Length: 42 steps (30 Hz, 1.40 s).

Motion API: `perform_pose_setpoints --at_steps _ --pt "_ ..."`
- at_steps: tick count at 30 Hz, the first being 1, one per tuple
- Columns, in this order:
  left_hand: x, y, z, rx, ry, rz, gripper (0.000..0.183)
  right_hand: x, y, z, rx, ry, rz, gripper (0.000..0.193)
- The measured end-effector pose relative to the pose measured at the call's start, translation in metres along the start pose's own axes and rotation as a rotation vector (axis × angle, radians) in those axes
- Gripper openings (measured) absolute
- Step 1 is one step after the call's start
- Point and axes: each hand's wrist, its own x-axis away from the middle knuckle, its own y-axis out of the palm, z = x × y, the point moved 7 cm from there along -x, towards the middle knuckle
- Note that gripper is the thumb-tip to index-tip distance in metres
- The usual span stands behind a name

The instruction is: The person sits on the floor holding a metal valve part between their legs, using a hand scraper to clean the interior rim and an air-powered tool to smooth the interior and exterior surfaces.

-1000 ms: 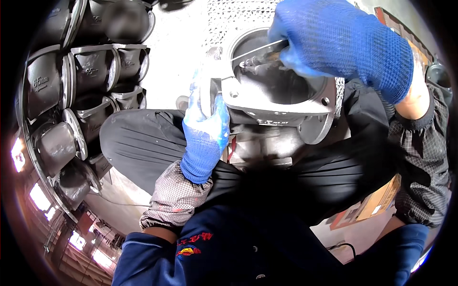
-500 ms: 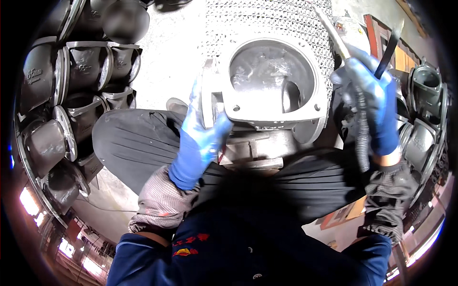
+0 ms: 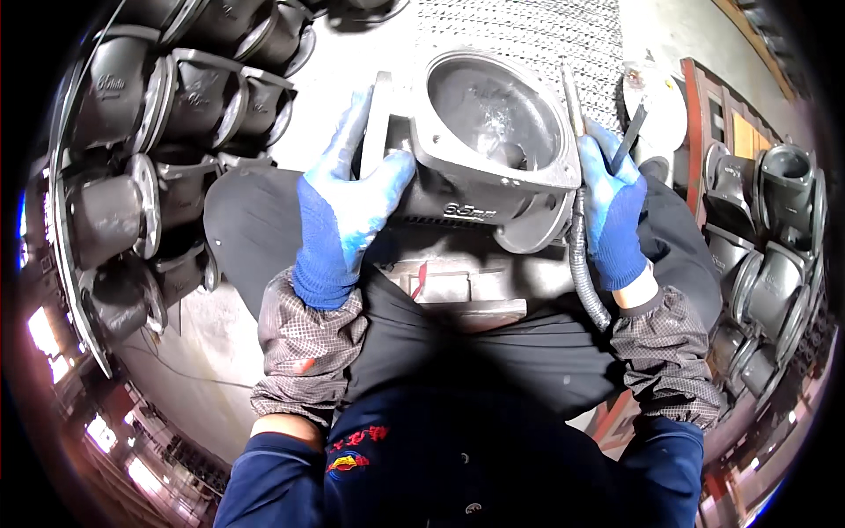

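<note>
A grey cast-metal valve body sits between my knees, tilted so that its wide round opening faces up and away and its side wall faces me. My left hand, in a blue glove, is closed around the flange at its left end, thumb on the near side. At the right edge of the casting, my gloved right hand grips a slim pen-like metal tool with a ribbed grey hose trailing down. A dark flat strip also sticks up from that hand. The tool's tip stands beyond the casting's rim.
Similar castings are stacked on the left, and more castings stand on the right. Beneath the work lies a metal block. A perforated metal mat stretches away behind it. A red-edged wooden frame stands at the right.
The valve body has tipped, bringing its near side wall into view. My right hand has moved left with the tool, up to the casting's edge. My left hand keeps its hold.
</note>
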Motion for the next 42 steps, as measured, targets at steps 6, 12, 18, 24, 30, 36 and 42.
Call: perform_pose_setpoints --at_steps 6,12,18,24,30,36,42 --pt "0.019 -0.002 0.051 -0.409 0.463 -0.068 0.065 0.021 0.013 0.038 -0.006 0.167 -0.115 0.031" --pt "0.016 0.001 0.058 -0.330 0.533 -0.180 0.064 0.034 0.004 0.038 -0.103 0.349 -0.140 0.027" --pt "-0.013 0.000 0.054 -0.400 0.333 -0.275 0.059 0.034 -0.015 -0.026 -0.072 0.244 -0.215 0.035" --pt "-0.041 -0.015 0.045 -0.406 0.409 -0.337 0.051 0.032 0.004 -0.052 0.152 0.174 -0.604 0.034" --pt "-0.044 -0.025 0.039 -0.261 0.249 -0.301 0.050 -0.007 0.042 -0.046 0.447 0.302 -0.710 0.036" --pt "-0.040 -0.032 0.041 -0.345 0.612 -0.321 0.036 -0.004 0.036 -0.112 0.542 -0.195 -0.671 0.033" --pt "-0.043 -0.039 0.025 -0.332 0.401 -0.324 0.038 0.032 0.046 -0.126 0.247 -0.191 -0.491 0.039"
